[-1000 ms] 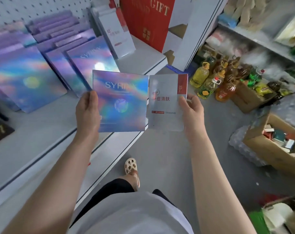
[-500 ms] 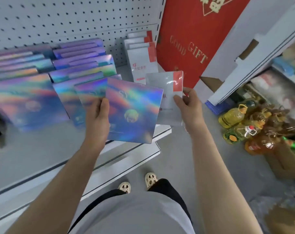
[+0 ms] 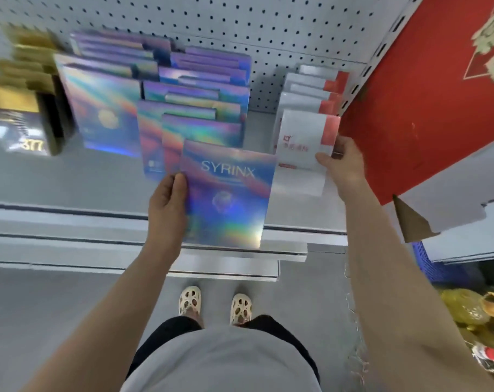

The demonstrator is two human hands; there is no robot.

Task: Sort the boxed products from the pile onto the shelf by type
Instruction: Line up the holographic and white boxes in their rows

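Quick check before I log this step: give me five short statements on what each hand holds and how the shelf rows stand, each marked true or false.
1. The left hand holds a shiny rainbow box printed SYRINX. True.
2. The right hand is empty. False: it grips a white box with a red corner.
3. The white box is at the front of the row of white boxes. True.
4. The black and gold boxes stand at the right end of the shelf. False: they are at the left end.
5. The rainbow box lies flat on the floor. False: it is held over the shelf's front edge.
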